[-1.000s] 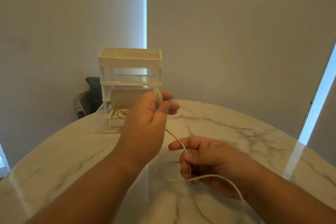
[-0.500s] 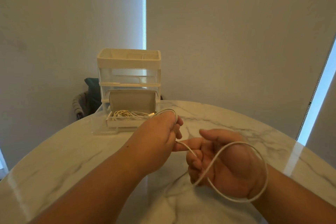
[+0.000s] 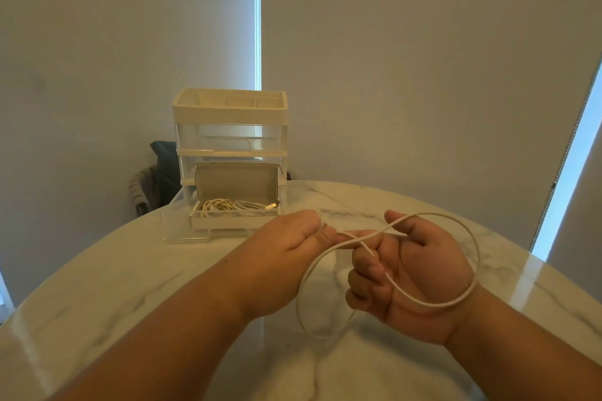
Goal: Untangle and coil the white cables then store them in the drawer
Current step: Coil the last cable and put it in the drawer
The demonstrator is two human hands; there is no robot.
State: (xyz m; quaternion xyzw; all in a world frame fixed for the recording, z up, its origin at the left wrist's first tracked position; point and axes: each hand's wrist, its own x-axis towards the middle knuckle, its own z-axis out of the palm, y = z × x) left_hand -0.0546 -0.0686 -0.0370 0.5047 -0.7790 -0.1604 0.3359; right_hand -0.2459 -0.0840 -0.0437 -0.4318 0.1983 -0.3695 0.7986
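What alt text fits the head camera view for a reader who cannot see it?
A left hand and a right hand hold a white cable above a marble table; the left grips it, and a loop circles the right hand. Behind, an open drawer holds more cables.

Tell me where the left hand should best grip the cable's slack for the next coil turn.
Pinch the cable on the slack arc left of the right hand, coming from the left and above. That stretch curves free over the table; the rest crosses the palm and rings the wrist. The left hand probably must release its present grip first.
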